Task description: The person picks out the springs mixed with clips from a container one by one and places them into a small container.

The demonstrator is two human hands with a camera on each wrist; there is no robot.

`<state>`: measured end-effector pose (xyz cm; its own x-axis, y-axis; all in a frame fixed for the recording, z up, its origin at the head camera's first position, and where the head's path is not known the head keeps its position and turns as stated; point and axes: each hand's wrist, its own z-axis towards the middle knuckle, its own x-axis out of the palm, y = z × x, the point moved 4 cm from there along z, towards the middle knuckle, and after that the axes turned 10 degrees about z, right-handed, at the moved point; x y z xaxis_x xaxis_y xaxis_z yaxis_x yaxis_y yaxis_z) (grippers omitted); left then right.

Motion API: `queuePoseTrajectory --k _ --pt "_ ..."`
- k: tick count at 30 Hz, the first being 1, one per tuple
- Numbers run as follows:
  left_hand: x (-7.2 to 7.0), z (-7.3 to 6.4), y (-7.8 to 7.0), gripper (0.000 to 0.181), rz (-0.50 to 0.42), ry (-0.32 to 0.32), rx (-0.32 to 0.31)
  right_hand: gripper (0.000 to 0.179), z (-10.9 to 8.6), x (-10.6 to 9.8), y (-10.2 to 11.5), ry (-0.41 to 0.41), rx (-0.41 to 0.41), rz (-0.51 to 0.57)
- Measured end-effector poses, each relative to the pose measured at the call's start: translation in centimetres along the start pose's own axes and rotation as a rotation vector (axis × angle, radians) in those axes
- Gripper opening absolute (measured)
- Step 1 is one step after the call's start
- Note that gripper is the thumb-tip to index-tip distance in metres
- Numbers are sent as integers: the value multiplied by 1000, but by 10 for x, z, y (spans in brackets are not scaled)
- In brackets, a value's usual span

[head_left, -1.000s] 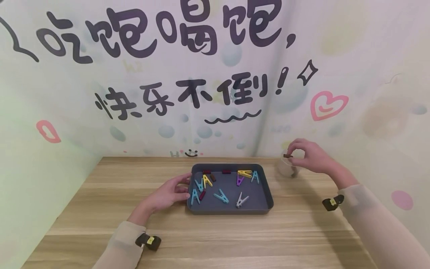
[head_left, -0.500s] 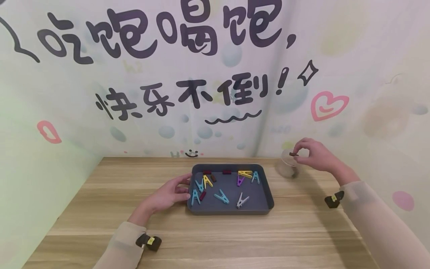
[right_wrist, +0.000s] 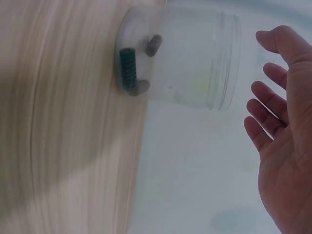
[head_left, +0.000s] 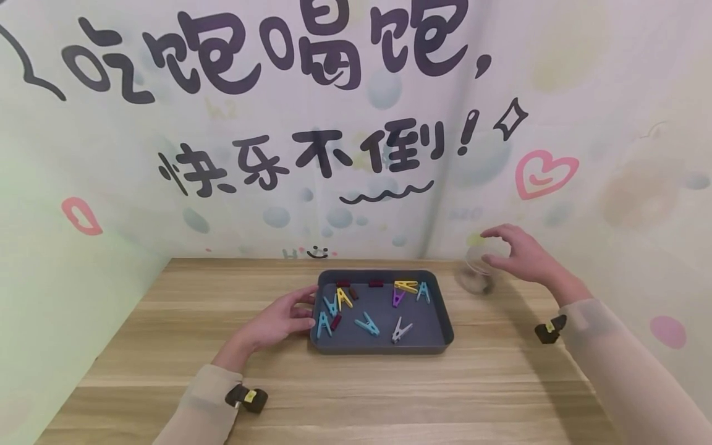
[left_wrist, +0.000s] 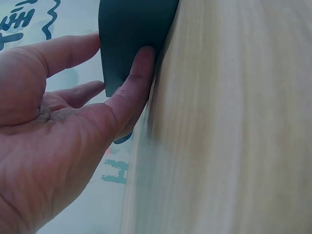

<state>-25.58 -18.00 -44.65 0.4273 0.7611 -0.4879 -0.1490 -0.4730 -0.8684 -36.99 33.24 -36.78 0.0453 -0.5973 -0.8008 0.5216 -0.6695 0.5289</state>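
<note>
Viewing a pale wood-grain table (head_left: 356, 395) with crosswise streaks, extending left, right and in front of the dark grey tray (head_left: 428, 330). Meeting, beyond the tray, a white printed backdrop (head_left: 250, 241), bearing large black lettering (head_left: 324, 28) high above the tray, pale bubble shapes lower down, and a pink heart outline (head_left: 539, 180) up to the tray's right. Showing a greenish tint on the side wall (head_left: 61, 296) left of the tray. Casting an arm shadow (head_left: 556, 377) onto the wood right of the tray. Resting the left hand (head_left: 278, 318) at the tray's left end, with thumb and fingers set apart, touching the outer wall rather than clasping it. Hovering the right hand (head_left: 523, 256) to the tray's right, by the mouth of a clear jar (right_wrist: 185, 63), with thumb and fingers parted in a loose curve, holding nothing; showing a gap from the rim in right wrist view. Seeing the jar upright on the wood, right of the tray's back corner, containing a green ribbed piece (right_wrist: 128, 68) and brown pieces (right_wrist: 153, 45) at the bottom. Counting inside the tray four light-blue clips (head_left: 367, 325), two yellow clips (head_left: 405, 287), one purple clip (head_left: 397, 299), one grey clip (head_left: 400, 331), plus small dark-red pieces (head_left: 376, 283). Wearing pale sleeves (head_left: 203, 395) on both sides of the tray.
</note>
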Motion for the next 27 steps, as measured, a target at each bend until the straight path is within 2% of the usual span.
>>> queuePoseTrajectory --k 8,14,27 --pt "-2 0 2 72 -8 1 0 45 17 13 33 21 -79 -2" --pt "-2 0 2 72 -3 -1 -9 44 31 28 56 83 -127 -16" --pt "-2 1 4 71 -17 5 9 41 59 69 87 212 -224 -26"
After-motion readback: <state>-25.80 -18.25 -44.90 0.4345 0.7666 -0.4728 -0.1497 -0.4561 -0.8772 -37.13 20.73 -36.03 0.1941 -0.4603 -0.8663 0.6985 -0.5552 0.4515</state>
